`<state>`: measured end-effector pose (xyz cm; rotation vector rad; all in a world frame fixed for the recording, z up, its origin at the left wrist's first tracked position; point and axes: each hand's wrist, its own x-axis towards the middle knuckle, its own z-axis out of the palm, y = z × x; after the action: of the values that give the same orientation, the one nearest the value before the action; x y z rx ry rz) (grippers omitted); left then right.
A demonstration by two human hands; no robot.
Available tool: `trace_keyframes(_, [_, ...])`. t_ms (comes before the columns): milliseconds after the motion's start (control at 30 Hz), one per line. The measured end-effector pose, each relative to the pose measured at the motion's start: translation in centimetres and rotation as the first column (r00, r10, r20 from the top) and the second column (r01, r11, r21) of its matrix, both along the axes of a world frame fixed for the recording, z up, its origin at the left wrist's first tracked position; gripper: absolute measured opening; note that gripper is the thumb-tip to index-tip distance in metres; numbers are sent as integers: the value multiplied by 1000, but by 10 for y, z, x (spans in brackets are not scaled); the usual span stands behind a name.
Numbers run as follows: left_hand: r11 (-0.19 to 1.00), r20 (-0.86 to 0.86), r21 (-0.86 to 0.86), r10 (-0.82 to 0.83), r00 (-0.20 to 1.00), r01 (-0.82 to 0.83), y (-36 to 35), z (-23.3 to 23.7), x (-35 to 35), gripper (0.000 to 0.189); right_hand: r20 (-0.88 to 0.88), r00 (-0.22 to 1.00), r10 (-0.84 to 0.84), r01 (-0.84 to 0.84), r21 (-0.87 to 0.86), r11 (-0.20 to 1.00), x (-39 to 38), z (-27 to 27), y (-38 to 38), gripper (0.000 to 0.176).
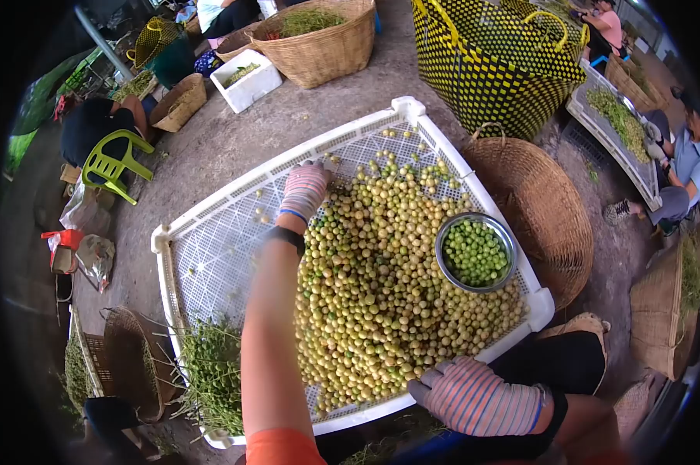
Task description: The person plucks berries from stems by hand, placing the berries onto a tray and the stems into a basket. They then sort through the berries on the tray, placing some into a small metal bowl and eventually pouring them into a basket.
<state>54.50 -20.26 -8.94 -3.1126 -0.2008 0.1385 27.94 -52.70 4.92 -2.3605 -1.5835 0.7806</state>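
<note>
Sorting step, we reckon. Left hand is at the fruit pile's far edge, fingers bunched; can't tell if pinching. Right hand lies flat, fingers together, on the tray. Next: pick green ones, drop into the bowl right of fingertips.

1. Soft, even daylight fills the scene. Nothing is dim, and shadows are faint with blurred edges.
2. The white perforated plastic tray is the brightest surface, pale towards its far edge, but its mesh holes stay readable.
3. The round steel bowl carries a mild sheen on its rim, with no hard glare.
4. The heap of small yellow-green round fruits is sharp.
5. Fisheye distortion bows the tray's straight edges. A black vignette rings the softer borders.
</note>
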Motion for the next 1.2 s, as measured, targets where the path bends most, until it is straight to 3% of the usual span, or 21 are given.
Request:
trace_keyframes(33, [1000,-11,4,-6,1000,6,9,-5,1,27,29,1000,-3,3,-11,1000,-2,3,1,35])
trace_keyframes(100, [947,108,-266,-156,982,180,25,-11,-3,22,54,998,16,-15,-10,1000,-7,6,2,36])
trace_keyframes(133, [893,213,-422,-67,975,153,13,-1,-15,22,81,996,37,-39,29,999,-12,4,4,35])
trace_keyframes(400, [952,-69,-302,-77,995,53,-122,22,-14,42,-30,998,48,-48,27,998,-20,-15,14,21])
trace_keyframes(500, [900,2,-436,-10,1000,10,-122,6,-8,40,-71,997,26,-23,37,999,-11,-19,6,15])
trace_keyframes(533, [834,-130,-543,26,991,-94,-120,15,-9,36,-31,999,13,-12,25,1000,-10,-20,4,15])
trace_keyframes(567, [817,-17,-575,40,999,-43,-112,4,-10,35,13,1000,4,-4,17,1000,-10,-21,3,14])
trace_keyframes(633, [566,78,-824,75,994,22,-99,5,-18,35,37,999,-18,16,52,999,-10,-21,2,15])
trace_keyframes(667, [342,41,-940,119,992,-2,-93,6,-26,37,69,997,-32,29,50,998,-11,-19,2,14])
trace_keyframes(767, [218,-131,-964,118,984,-155,-84,52,-71,37,153,985,-73,65,58,996,-8,-15,7,12])
trace_keyframes(800, [197,-61,-977,83,995,-76,-84,62,-90,29,158,975,-157,150,54,987,-3,-9,9,13])
trace_keyframes(833, [212,-42,-976,62,997,-55,-85,72,-108,30,130,941,-312,288,178,941,4,-10,9,13])
trace_keyframes(900, [307,-37,-951,-12,999,-31,-92,105,-157,30,92,783,-615,401,682,612,22,-12,7,33])
trace_keyframes(933, [387,-164,-912,-37,986,-138,-95,123,-179,35,77,719,-691,446,711,543,32,-7,6,45])
trace_keyframes(967, [471,43,-877,-117,992,94,-93,108,-193,38,65,698,-713,446,740,504,42,-6,6,48])
trace_keyframes(1000, [488,54,-864,-159,986,126,-93,103,-207,38,-43,733,-678,476,746,466,51,-8,8,51])
trace_keyframes(1033, [506,64,-848,-197,978,157,-94,98,-221,39,-9,763,-647,454,719,526,61,-18,15,51])
trace_keyframes(1067, [448,152,-865,-192,970,224,-92,81,-235,36,-238,799,-553,561,628,540,60,-19,21,50])
trace_keyframes(1100, [599,118,-768,-212,970,224,-101,102,-254,32,-460,770,-441,636,512,577,56,-22,28,50])
trace_keyframes(1167, [723,78,-654,-227,971,222,-103,118,-282,32,-363,872,-330,488,585,647,51,-39,43,39])
trace_keyframes(1200, [769,40,-609,-217,975,196,-99,118,-292,35,-517,773,-369,598,399,695,44,-35,49,34])
